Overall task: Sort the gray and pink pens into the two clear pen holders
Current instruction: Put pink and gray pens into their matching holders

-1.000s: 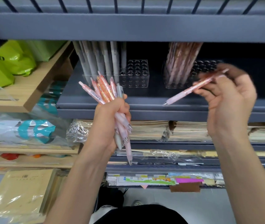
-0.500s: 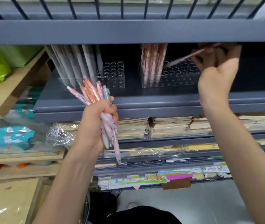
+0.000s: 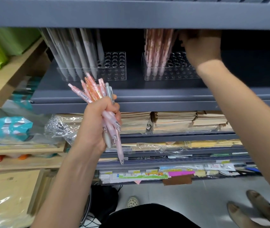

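pens (image 3: pixel 91 93) gripped in left hand (image 3: pixel 98 124); right hand (image 3: pixel 202 46) above holder (image 3: pixel 182 72).

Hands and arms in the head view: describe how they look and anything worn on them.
The left hand and right hand are bare: no gloves, and no ring, watch or bracelet shows. The left forearm and right forearm are uncovered as far as the picture reaches, with no sleeve in view. The right hand's fingertips are hidden under the upper shelf.
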`<state>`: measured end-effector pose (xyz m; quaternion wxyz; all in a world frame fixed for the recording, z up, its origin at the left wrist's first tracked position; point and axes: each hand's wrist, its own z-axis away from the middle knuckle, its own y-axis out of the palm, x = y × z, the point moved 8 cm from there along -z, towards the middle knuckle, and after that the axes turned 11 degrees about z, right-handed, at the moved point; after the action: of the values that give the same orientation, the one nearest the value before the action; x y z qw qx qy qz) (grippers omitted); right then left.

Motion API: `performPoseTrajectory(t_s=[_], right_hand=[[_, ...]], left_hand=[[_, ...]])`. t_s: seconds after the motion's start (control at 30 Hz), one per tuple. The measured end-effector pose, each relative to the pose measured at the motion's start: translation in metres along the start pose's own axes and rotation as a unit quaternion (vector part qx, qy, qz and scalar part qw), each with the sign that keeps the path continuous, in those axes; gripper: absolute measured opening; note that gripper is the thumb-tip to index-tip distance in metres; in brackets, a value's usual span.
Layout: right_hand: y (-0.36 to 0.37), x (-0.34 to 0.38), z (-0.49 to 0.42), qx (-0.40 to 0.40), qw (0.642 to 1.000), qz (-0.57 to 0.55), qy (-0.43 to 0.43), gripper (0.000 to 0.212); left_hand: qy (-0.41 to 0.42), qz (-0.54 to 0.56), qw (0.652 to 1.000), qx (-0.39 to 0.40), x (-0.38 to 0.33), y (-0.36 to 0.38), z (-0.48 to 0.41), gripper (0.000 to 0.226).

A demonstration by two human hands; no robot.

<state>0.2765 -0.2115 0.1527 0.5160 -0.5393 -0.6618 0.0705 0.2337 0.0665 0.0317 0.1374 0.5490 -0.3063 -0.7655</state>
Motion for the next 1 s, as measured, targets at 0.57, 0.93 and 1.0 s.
performPoseTrajectory(t_s=[0.57, 0.93, 1.0], right_hand=[[-0.027, -0.006, 0.051, -0.182, 0.954, -0.233, 0.059, 0.011], [0.051, 0.122, 0.095, 0.261, 0.954, -0.1, -0.11, 0.017], [0.059, 0.13, 0.083, 0.251, 0.959, -0.061, -0.118, 0.021]], left_hand=[[-0.048, -0.056, 0.994, 0.076, -0.002, 0.001, -0.011, 0.028], [-0.086, -0.107, 0.982, 0.127, -0.004, 0.0, -0.011, 0.029], [-0.085, -0.12, 0.98, 0.131, -0.005, -0.002, -0.012, 0.031]])
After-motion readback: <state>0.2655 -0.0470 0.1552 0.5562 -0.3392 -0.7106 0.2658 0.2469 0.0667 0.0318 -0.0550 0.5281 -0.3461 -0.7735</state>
